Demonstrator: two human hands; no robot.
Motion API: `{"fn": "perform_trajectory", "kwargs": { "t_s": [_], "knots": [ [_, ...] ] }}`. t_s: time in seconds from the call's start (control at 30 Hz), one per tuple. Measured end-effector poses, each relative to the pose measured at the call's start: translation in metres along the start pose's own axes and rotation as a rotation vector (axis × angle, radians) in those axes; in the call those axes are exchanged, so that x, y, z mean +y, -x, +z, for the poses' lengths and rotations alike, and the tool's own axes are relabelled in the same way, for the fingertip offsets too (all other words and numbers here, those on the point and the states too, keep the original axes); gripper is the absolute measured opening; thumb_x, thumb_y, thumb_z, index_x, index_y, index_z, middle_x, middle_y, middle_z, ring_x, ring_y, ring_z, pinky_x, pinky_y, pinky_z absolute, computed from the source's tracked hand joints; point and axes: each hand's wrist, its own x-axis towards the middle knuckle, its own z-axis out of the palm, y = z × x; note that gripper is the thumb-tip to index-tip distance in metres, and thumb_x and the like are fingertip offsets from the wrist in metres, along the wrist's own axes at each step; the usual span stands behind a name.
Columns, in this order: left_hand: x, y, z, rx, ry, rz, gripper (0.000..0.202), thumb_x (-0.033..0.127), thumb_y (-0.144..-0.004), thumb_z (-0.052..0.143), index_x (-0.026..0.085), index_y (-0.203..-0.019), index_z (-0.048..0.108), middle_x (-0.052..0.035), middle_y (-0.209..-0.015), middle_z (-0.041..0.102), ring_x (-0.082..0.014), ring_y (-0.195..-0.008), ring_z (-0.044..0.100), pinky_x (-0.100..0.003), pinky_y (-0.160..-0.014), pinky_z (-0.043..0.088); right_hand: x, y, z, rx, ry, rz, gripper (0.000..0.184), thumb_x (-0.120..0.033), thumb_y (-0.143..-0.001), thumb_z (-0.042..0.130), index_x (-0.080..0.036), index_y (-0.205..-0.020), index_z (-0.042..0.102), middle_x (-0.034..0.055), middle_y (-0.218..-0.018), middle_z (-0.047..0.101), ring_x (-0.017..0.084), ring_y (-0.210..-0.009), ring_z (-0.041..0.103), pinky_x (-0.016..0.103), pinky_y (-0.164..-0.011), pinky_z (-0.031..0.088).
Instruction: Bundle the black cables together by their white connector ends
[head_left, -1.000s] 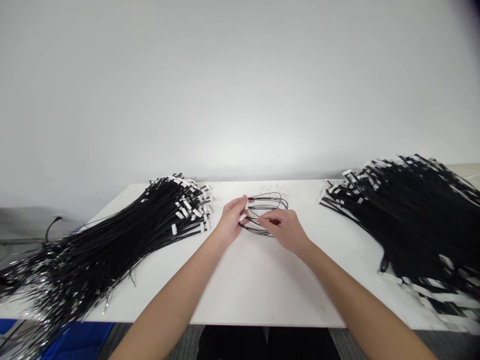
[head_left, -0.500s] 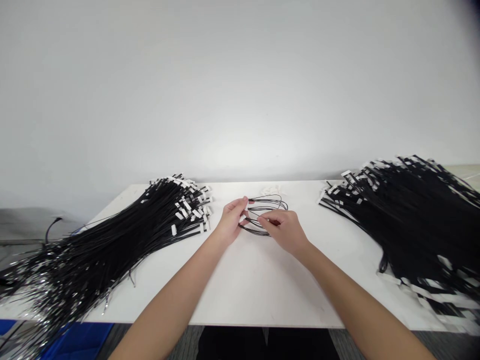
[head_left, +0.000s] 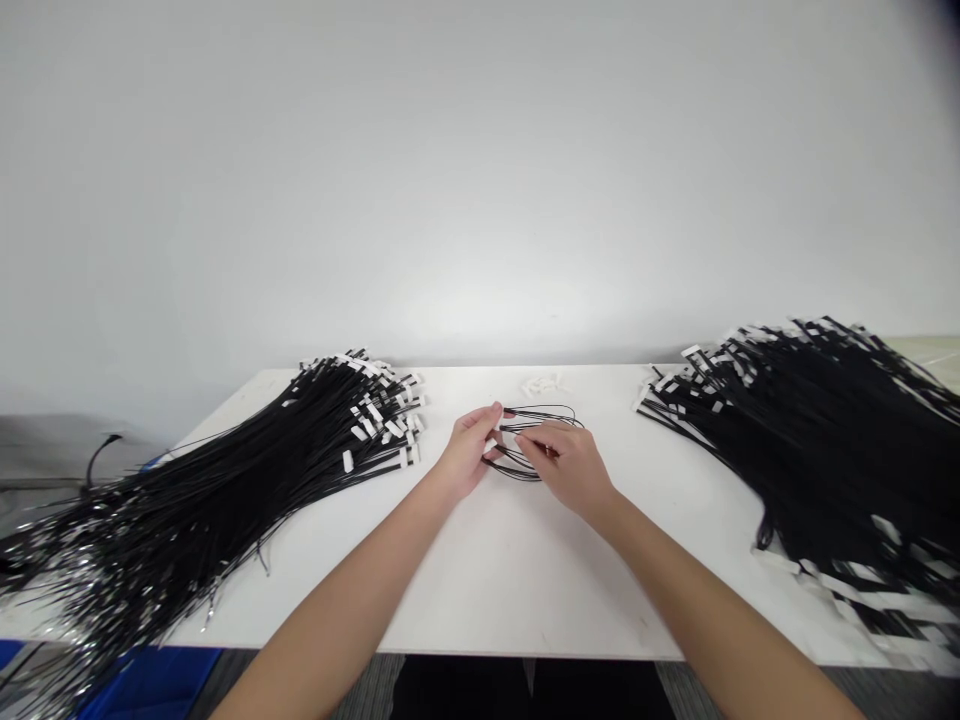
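Between my hands is a loose coil of thin black wires, held just over the white table. My left hand grips its left side, and a small white connector shows at the fingers. Over the coil's right part, my right hand is closed with thumb and index finger pinched on the wires; exactly which strand is too small to tell. Several small white pieces lie on the table beyond the coil.
A large bundle of black wires with white connectors covers the left of the table, its bare ends hanging over the front edge. Another big pile of black wires fills the right side. A white wall rises behind the table.
Both hands and the coil sit slightly lower in view. The coil's loops have shifted, and the right hand has moved a little to the left. Both grips are kept.
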Motion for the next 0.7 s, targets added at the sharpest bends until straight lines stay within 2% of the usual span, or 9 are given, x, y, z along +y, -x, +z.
{"fn": "perform_trajectory", "kwargs": {
  "t_s": [0.23, 0.4, 0.47, 0.57, 0.63, 0.7],
  "knots": [
    [-0.004, -0.001, -0.001, -0.023, 0.009, -0.006, 0.034, 0.042, -0.063, 0.068, 0.01, -0.071, 0.061, -0.0025, -0.071, 0.054, -0.0018, -0.046, 0.041, -0.015, -0.036, 0.017, 0.0, -0.001, -0.002, -0.044, -0.016, 0.0, 0.021, -0.023, -0.084, 0.046, -0.021, -0.07, 0.061, -0.0007, -0.063, 0.058, 0.011, -0.057, 0.049, 0.023, -0.055, 0.036],
    [-0.003, 0.0, 0.001, -0.016, 0.017, 0.004, 0.034, 0.042, -0.061, 0.069, 0.011, -0.07, 0.061, -0.0034, -0.079, 0.056, -0.0012, -0.046, 0.039, -0.016, -0.036, 0.017, 0.001, -0.001, -0.002, -0.071, 0.064, 0.026, 0.019, -0.025, -0.084, 0.047, -0.022, -0.071, 0.06, -0.0014, -0.068, 0.06, 0.01, -0.059, 0.05, 0.022, -0.054, 0.035],
    [-0.001, 0.0, 0.001, -0.018, 0.031, -0.004, 0.034, 0.042, -0.061, 0.069, 0.011, -0.071, 0.062, -0.0033, -0.077, 0.056, -0.0017, -0.047, 0.039, -0.016, -0.036, 0.017, 0.003, 0.0, 0.0, -0.045, 0.117, 0.027, 0.016, -0.027, -0.083, 0.049, -0.022, -0.072, 0.06, -0.0016, -0.069, 0.059, 0.01, -0.057, 0.049, 0.021, -0.051, 0.033],
    [0.002, 0.0, 0.001, 0.001, 0.039, -0.026, 0.035, 0.042, -0.059, 0.07, 0.011, -0.073, 0.063, -0.0021, -0.07, 0.053, -0.0035, -0.049, 0.039, -0.016, -0.037, 0.017, 0.008, 0.001, 0.002, 0.075, 0.208, -0.025, 0.012, -0.029, -0.081, 0.052, -0.021, -0.077, 0.061, -0.0004, -0.071, 0.059, 0.009, -0.057, 0.048, 0.021, -0.05, 0.033],
    [0.004, 0.0, 0.0, 0.026, 0.029, -0.03, 0.035, 0.042, -0.058, 0.071, 0.011, -0.073, 0.063, -0.001, -0.067, 0.05, -0.004, -0.05, 0.039, -0.016, -0.038, 0.02, 0.011, 0.0, 0.002, 0.143, 0.272, -0.084, 0.013, -0.03, -0.081, 0.052, -0.021, -0.084, 0.06, 0.0022, -0.079, 0.059, 0.012, -0.067, 0.05, 0.022, -0.054, 0.035],
    [0.006, 0.0, -0.001, 0.03, 0.005, -0.038, 0.036, 0.042, -0.059, 0.07, 0.01, -0.074, 0.064, -0.0003, -0.066, 0.049, -0.0046, -0.052, 0.039, -0.017, -0.039, 0.022, 0.014, -0.002, 0.001, 0.156, 0.331, -0.135, 0.017, -0.031, -0.08, 0.053, -0.021, -0.092, 0.059, 0.0049, -0.088, 0.058, 0.016, -0.078, 0.05, 0.025, -0.063, 0.038]
  ]
}}
